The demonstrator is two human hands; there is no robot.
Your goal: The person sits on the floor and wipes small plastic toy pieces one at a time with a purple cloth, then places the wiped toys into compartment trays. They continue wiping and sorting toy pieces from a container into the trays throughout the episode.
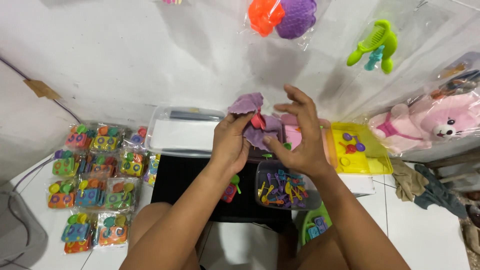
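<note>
My left hand [231, 142] is shut on a floppy purple toy piece [248, 104], with a small red plastic part [258, 121] pressed against it. Just to the right, my right hand [298, 134] has its fingers spread, and its thumb and fingertips touch the purple piece's lower edge. Both hands hover above a black stand [185, 186]. A clear tub [286, 187] full of several small coloured plastic utensils sits under my right wrist.
Several bagged toy sets [95, 181] lie on the white floor at left. A clear lidded box [182, 131] stands behind the black stand. A yellow tray [361, 150], a bagged pink teddy [429, 122] and crumpled cloth [422, 185] are at right. Bagged toys hang on the wall.
</note>
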